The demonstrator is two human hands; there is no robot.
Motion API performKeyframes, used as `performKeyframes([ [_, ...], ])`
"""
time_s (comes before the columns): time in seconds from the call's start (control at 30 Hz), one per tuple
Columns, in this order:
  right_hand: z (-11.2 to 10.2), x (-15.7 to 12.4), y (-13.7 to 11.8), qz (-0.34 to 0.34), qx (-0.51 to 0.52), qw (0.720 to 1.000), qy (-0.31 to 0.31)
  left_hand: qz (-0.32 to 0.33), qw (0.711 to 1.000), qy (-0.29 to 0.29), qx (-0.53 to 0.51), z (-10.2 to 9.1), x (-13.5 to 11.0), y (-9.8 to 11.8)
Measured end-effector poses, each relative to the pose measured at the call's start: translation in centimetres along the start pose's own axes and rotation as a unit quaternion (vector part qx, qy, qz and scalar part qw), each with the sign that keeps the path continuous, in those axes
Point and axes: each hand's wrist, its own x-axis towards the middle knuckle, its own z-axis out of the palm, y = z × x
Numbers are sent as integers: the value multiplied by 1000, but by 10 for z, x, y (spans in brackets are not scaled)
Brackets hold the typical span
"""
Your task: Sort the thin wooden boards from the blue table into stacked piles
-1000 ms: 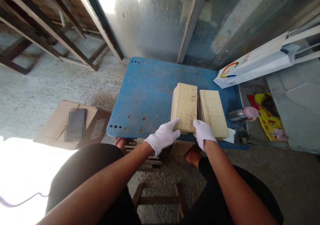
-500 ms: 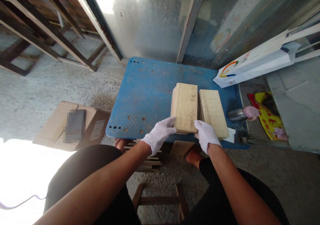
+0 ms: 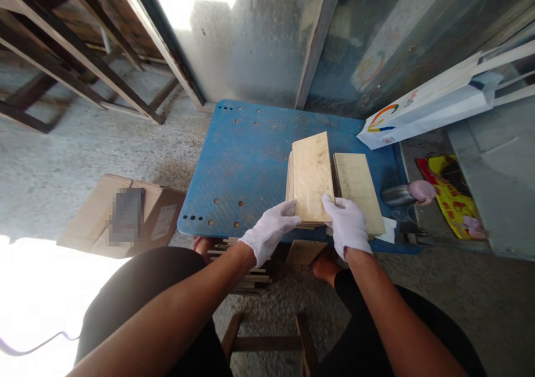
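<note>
Right hand: gloved in white, the right hand [image 3: 349, 223] is clamped on the top board [image 3: 311, 179] at its near right corner, thumb on the upper face and fingers partly hidden at the edge.
Left hand: also in a white glove, the left hand [image 3: 271, 229] is at the near left corner, thumb and fingers slightly parted; whether it pinches the board cannot be told.
Top board: a flat, pale rectangle on the left stack [image 3: 289, 182], its near end between the two hands.
Long axis: runs away from the person, almost straight ahead, with the far end toward the glass panel [image 3: 251, 48]; the far edge slants, its right corner farther out than its left.
Left stack: boards with the same lengthwise direction, their left edges showing in a slight fan.
Right stack: just beside it, the right stack [image 3: 359, 193] also lies lengthwise, far end angled a little left.
Blue surface: the surface [image 3: 246, 159] bears both stacks; a paper slip [image 3: 388, 230] lies by the right stack, with a metal cup [image 3: 397, 195] near.
Below: a loose board [image 3: 305, 252] and wooden strips [image 3: 254, 279] sit under the near edge.
Farther out: a white bag [image 3: 426, 109] at right, a cardboard box [image 3: 94, 215] at left.
</note>
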Motion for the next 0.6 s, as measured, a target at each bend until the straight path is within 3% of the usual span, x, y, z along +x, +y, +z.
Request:
performKeyframes([
  [0.1, 2, 1, 4, 54, 117, 990, -60, -1, 1000, -3, -21, -1, 1, -1],
  [0.27, 5, -3, 8, 103, 299, 936, -156, -3, 1000, 18, -25, -4, 0, -2],
  [0.43, 12, -7, 17, 115, 394, 895, -176, 12, 998, 64, 12, -8, 1, 0],
  [0.6, 14, -8, 13, 98, 387, 905, -147, 20, 998, 60, 13, -6, 2, 1],
])
